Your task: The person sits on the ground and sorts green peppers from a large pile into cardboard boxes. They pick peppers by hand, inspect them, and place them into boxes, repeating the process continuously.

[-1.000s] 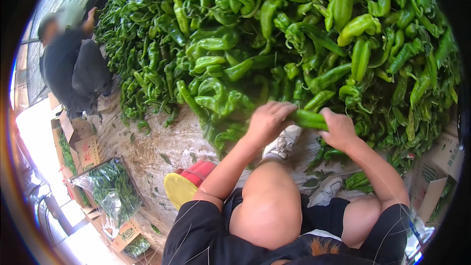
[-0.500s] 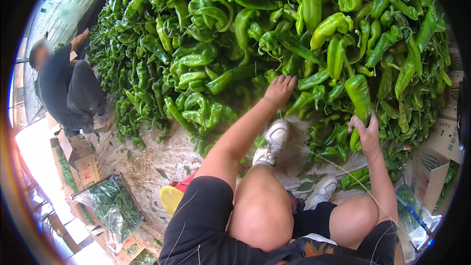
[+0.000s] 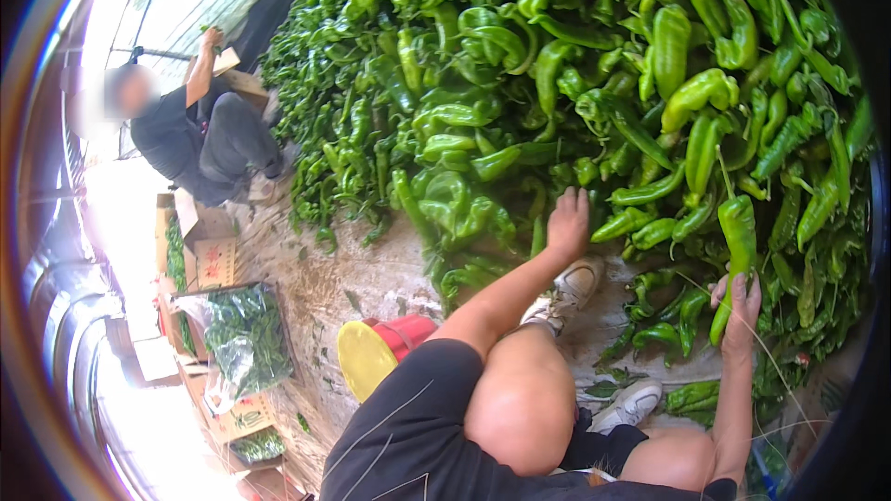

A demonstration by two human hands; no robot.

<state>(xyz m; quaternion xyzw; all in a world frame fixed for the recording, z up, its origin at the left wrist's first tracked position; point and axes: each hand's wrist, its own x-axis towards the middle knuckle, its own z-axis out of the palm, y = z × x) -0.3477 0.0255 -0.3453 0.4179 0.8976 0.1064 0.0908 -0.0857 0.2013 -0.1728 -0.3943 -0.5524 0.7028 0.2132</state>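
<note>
A long green pepper (image 3: 739,228), stem up, stands in my right hand (image 3: 740,315), whose fingers are closed round its lower part. The tip of a pepper also shows below those fingers. My left hand (image 3: 568,223) reaches to the lower edge of a big heap of green peppers (image 3: 557,74), back of the hand up. Its fingers point forward at the peppers, and I see nothing held in them; the palm side is hidden. A slim green pepper (image 3: 538,237) lies just left of that hand.
A red stool (image 3: 404,336) with a yellow end lies beside my left leg. At left, cardboard boxes (image 3: 212,260) and a plastic-lined box of peppers (image 3: 246,339) line the floor sheet (image 3: 320,269). A co-worker (image 3: 200,130) crouches at the heap's far left.
The view has swung, so the heap and co-worker appear farther right. My left hand's fingers have shifted at the heap's edge. My right hand still holds the pepper. The co-worker's hand has risen.
</note>
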